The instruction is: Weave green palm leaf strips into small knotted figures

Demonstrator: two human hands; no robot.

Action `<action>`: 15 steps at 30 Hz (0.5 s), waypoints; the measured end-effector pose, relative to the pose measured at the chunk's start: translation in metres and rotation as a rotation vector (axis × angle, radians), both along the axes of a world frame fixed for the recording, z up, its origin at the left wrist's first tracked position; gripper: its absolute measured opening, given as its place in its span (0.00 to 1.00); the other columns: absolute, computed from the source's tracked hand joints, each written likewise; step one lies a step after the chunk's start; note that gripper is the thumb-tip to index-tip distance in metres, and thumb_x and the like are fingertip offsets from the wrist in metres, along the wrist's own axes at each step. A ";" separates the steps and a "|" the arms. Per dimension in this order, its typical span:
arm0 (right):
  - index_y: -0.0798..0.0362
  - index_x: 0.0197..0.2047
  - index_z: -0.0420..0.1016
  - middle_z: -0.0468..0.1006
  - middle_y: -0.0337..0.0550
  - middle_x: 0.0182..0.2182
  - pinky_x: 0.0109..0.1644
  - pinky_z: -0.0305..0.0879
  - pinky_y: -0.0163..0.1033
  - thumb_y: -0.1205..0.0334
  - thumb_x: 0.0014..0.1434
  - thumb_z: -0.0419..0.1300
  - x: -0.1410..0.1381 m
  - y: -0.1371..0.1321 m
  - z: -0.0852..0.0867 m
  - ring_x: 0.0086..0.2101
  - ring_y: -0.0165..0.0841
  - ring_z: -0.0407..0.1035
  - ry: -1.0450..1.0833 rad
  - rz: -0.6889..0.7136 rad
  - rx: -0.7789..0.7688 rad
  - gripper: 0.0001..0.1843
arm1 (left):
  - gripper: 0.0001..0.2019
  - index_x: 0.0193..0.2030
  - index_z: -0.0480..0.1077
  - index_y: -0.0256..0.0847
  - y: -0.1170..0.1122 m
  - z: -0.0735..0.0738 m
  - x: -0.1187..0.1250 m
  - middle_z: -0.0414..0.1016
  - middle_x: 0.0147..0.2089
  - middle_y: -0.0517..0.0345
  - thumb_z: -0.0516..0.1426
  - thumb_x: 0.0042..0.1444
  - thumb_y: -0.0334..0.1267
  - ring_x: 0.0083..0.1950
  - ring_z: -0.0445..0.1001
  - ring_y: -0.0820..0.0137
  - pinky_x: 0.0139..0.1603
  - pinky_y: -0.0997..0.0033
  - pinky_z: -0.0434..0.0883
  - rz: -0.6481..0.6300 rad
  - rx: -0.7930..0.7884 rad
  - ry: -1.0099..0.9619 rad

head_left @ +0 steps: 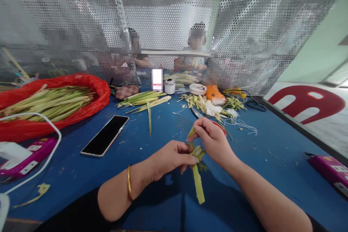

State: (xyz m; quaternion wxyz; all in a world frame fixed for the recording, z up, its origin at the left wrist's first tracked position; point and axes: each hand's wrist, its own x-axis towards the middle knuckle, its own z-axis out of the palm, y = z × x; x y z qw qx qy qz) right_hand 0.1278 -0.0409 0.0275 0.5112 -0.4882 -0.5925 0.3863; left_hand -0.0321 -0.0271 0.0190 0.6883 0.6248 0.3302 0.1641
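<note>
Above the blue table, my left hand pinches a small folded piece of pale green leaf strips between thumb and fingers. One broad strip end hangs down from it toward me. My right hand is closed on a narrow strip end at the top of the same piece. Part of the folds is hidden by my fingers. Just beyond my right hand lie scissors, their red handle partly covered by the hand. A single loose leaf strip lies farther off to the left.
A red plastic bag of long leaves stands at the left. Near it are a phone and a purple power strip with a white cable. Leaf scraps and thread lie at the back, before a perforated metal screen; people sit behind it.
</note>
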 end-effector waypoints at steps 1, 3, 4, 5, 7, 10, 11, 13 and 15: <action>0.50 0.31 0.62 0.75 0.38 0.23 0.31 0.67 0.35 0.54 0.62 0.52 0.000 0.000 -0.001 0.28 0.32 0.74 -0.025 0.024 0.001 0.10 | 0.16 0.26 0.73 0.36 0.000 0.000 0.001 0.70 0.23 0.60 0.61 0.47 0.49 0.21 0.60 0.77 0.25 0.74 0.58 0.021 -0.030 -0.012; 0.50 0.32 0.62 0.75 0.38 0.24 0.30 0.67 0.35 0.54 0.62 0.52 0.000 -0.001 -0.003 0.29 0.33 0.74 -0.038 0.061 -0.022 0.10 | 0.18 0.29 0.74 0.35 -0.001 -0.002 0.002 0.71 0.23 0.58 0.60 0.49 0.52 0.19 0.59 0.78 0.23 0.75 0.57 0.052 -0.085 -0.015; 0.50 0.32 0.63 0.75 0.38 0.24 0.29 0.67 0.34 0.55 0.62 0.52 -0.001 -0.002 -0.003 0.30 0.33 0.74 -0.034 0.075 -0.031 0.10 | 0.18 0.31 0.75 0.35 -0.001 -0.004 0.003 0.71 0.22 0.58 0.60 0.50 0.51 0.18 0.58 0.79 0.22 0.75 0.55 0.062 -0.111 -0.008; 0.49 0.32 0.63 0.75 0.38 0.25 0.28 0.66 0.34 0.55 0.62 0.52 -0.001 -0.003 -0.004 0.30 0.33 0.74 -0.031 0.091 -0.035 0.09 | 0.17 0.32 0.75 0.35 -0.001 -0.005 0.004 0.71 0.21 0.59 0.60 0.50 0.50 0.17 0.58 0.79 0.21 0.75 0.55 0.075 -0.141 -0.002; 0.49 0.32 0.63 0.75 0.38 0.26 0.25 0.64 0.32 0.56 0.62 0.53 -0.003 -0.006 -0.004 0.29 0.32 0.74 -0.036 0.127 -0.022 0.08 | 0.15 0.33 0.76 0.35 -0.001 -0.008 0.005 0.70 0.20 0.60 0.61 0.49 0.47 0.17 0.58 0.79 0.20 0.76 0.54 0.081 -0.210 -0.002; 0.49 0.35 0.67 0.76 0.39 0.29 0.25 0.63 0.32 0.57 0.61 0.54 -0.003 -0.009 -0.004 0.29 0.32 0.72 -0.077 0.168 0.030 0.06 | 0.14 0.33 0.75 0.35 -0.001 -0.010 0.006 0.69 0.21 0.61 0.61 0.49 0.46 0.17 0.61 0.78 0.20 0.76 0.56 0.086 -0.279 -0.039; 0.49 0.36 0.68 0.77 0.40 0.31 0.28 0.64 0.33 0.58 0.61 0.54 -0.001 -0.008 -0.003 0.31 0.32 0.72 -0.091 0.132 0.066 0.06 | 0.14 0.33 0.75 0.35 -0.001 -0.010 0.006 0.69 0.21 0.61 0.61 0.49 0.46 0.17 0.61 0.78 0.20 0.76 0.57 0.108 -0.275 -0.048; 0.50 0.38 0.71 0.77 0.41 0.32 0.34 0.66 0.36 0.56 0.60 0.56 0.005 -0.004 -0.003 0.33 0.33 0.71 -0.110 -0.072 0.150 0.08 | 0.16 0.34 0.76 0.34 0.000 -0.008 0.006 0.71 0.22 0.59 0.60 0.50 0.48 0.17 0.63 0.79 0.20 0.77 0.56 0.196 -0.223 -0.059; 0.52 0.34 0.72 0.74 0.41 0.28 0.36 0.64 0.37 0.51 0.59 0.57 0.013 0.003 -0.003 0.31 0.32 0.68 -0.122 -0.348 0.164 0.12 | 0.17 0.35 0.77 0.33 0.001 -0.005 0.005 0.72 0.22 0.58 0.59 0.51 0.48 0.18 0.64 0.79 0.20 0.78 0.55 0.299 -0.164 -0.067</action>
